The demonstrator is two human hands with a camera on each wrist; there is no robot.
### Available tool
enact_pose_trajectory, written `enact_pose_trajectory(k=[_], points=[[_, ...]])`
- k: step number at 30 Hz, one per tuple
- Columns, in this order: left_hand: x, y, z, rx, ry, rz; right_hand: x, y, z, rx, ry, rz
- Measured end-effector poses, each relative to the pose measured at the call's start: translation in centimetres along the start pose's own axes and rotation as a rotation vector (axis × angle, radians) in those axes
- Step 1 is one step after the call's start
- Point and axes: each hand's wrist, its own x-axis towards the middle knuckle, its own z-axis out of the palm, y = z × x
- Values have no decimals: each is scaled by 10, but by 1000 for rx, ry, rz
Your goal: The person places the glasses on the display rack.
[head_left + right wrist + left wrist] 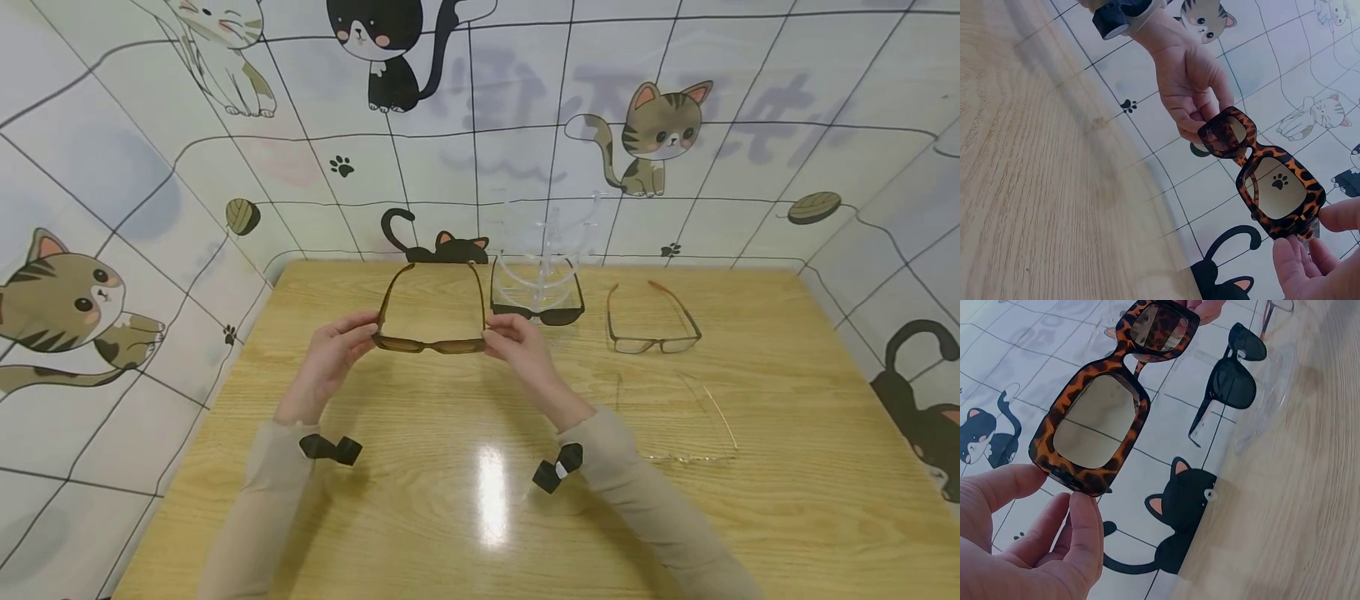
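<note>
Both hands hold a pair of tortoiseshell sunglasses (429, 345) up above the table, temples unfolded and pointing away. My left hand (333, 354) pinches the left end of the frame near the hinge; my right hand (521, 342) pinches the right end. Brown-tinted lenses (1099, 422) show through clearly in the left wrist view. Just beyond the right hand, black sunglasses (561, 317) sit on a clear display stand (542, 283). In the right wrist view, the left hand (1191, 87) grips the far end and the right hand (1322, 262) the near end.
Brown-framed eyeglasses (652, 344) lie unfolded on the wooden table (420, 517) to the right. Thin gold-rimmed eyeglasses (690, 458) lie in front of them. Cat-printed walls (450, 167) rise behind and on both sides of the table.
</note>
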Motion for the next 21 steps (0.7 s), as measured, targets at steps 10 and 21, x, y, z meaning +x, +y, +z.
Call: enact_pose_trajectory(k=[10, 21], points=[[-6, -2, 19, 11, -61, 7, -16, -9, -20, -37, -2, -21], [-7, -12, 41, 52, -90, -10, -38, -12, -43, -27, 29, -32]])
